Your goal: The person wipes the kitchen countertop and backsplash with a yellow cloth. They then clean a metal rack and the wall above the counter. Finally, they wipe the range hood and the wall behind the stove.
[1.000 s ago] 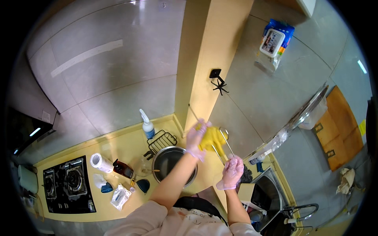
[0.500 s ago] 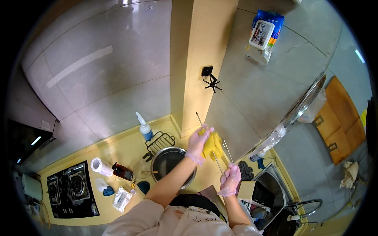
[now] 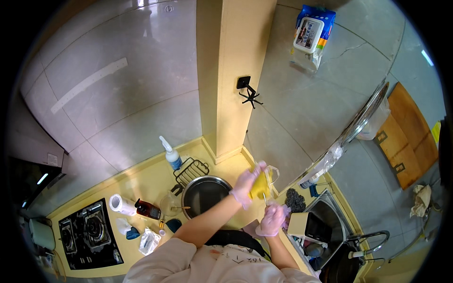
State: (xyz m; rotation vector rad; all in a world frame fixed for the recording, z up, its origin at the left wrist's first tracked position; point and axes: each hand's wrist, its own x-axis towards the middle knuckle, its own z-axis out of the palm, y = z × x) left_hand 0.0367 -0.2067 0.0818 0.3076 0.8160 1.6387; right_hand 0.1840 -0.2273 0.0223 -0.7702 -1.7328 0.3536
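Note:
Both hands wear thin pinkish see-through gloves. My left hand (image 3: 245, 185) is closed round a yellow cloth (image 3: 259, 184), which is wrapped about a thin metal wire utensil. A wire loop (image 3: 275, 174) of that utensil shows beyond the cloth, and a metal rod (image 3: 265, 200) comes out of its near side. At the rod's near end, my right hand (image 3: 272, 219) is closed in a fist on it. The cloth hides the middle of the utensil, so its exact kind cannot be made out. Left of the hands, a dark round pan (image 3: 206, 194) sits on the counter.
A black wire rack (image 3: 191, 170) and a spray bottle (image 3: 171, 153) stand behind the pan. To the left are a brown pump bottle (image 3: 147, 209), a paper roll (image 3: 121, 204) and a gas stove (image 3: 89, 234). At right lie a dark scouring pad (image 3: 295, 200) and a sink (image 3: 336, 214).
My left hand and the cloth have shifted right and slightly down along the utensil. The utensil has turned, its far-left tip no longer showing. My right hand has moved a little down.

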